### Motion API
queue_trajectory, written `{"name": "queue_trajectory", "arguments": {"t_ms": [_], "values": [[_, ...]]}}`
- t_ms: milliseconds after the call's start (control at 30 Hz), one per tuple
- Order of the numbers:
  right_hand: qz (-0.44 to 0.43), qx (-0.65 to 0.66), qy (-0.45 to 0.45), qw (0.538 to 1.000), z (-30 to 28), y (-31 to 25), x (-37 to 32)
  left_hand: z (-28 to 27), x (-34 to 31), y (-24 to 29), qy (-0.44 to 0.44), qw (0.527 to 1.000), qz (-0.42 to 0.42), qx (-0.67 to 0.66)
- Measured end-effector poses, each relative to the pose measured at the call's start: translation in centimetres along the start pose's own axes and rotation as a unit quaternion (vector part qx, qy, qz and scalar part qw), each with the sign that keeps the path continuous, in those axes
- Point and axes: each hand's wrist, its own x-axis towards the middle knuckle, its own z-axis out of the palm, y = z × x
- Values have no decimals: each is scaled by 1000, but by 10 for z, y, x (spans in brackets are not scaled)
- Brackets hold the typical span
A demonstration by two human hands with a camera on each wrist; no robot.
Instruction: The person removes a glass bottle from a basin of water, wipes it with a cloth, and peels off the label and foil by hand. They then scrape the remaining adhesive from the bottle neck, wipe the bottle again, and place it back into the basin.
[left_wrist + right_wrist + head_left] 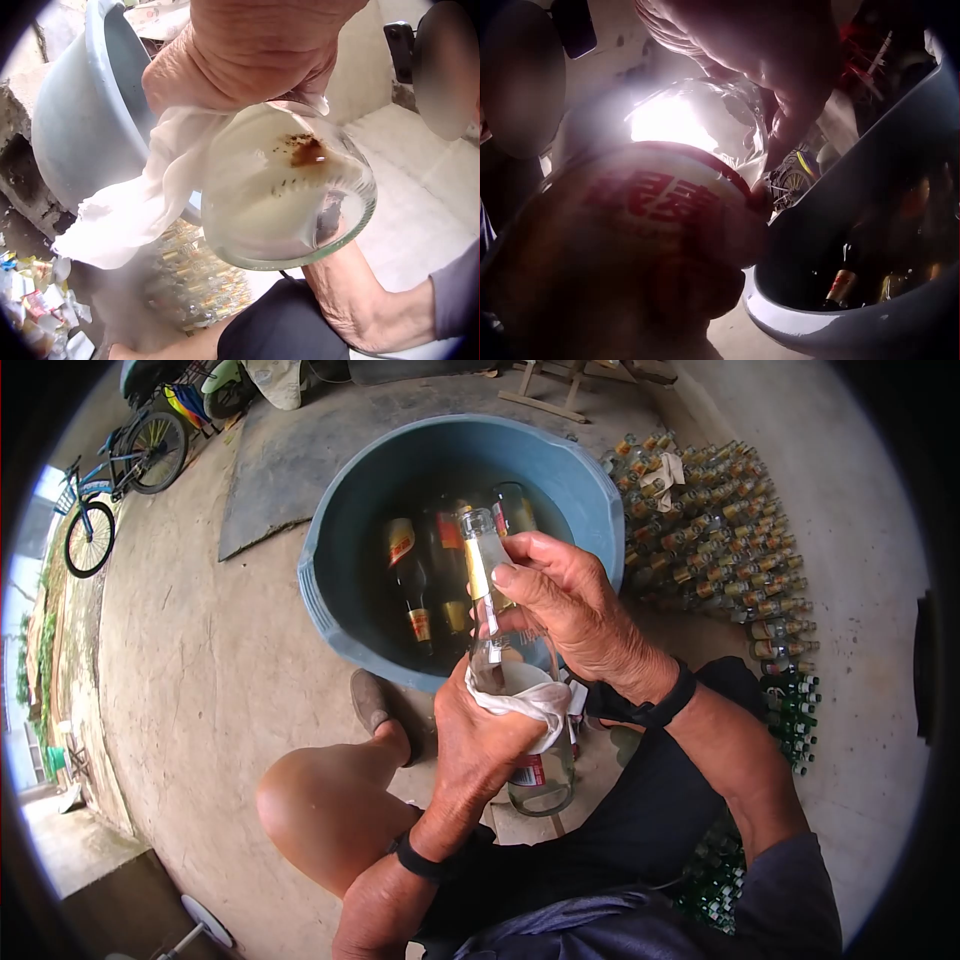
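My left hand point(480, 735) grips the lower part of a clear glass bottle point(485, 595) through a white cloth point(535, 710). The bottle's neck leans up toward the tub, and a yellowish label sits near its shoulder. With curled fingers and thumb, my right hand point(575, 605) holds the upper part; some fingers show through the glass. In the left wrist view, the bottle's base point(285, 202) has a brown spot, and the cloth point(127, 214) hangs beside it. Red characters on a label point(660, 195) show in the right wrist view. Below my left hand appears clear glass with a red label point(530, 772).
A blue tub point(330, 615) in front holds dark water and several labelled bottles point(407, 560). Many clear bottles point(720, 530) lie stacked along the right wall, with green bottles point(795, 715) nearer. A bicycle point(120, 480) stands far left. Scraps point(45, 307) lie near the tub.
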Motion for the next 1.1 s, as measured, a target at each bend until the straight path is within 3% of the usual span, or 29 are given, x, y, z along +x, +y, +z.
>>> {"name": "queue_trajectory", "arguments": {"t_ms": [733,1100], "values": [[35,38,52,997,5,3,11,18,-4,-2,31,999,25,15],[12,73,-49,996,4,-7,-2,6,0,-4,24,1000,7,-16]]}}
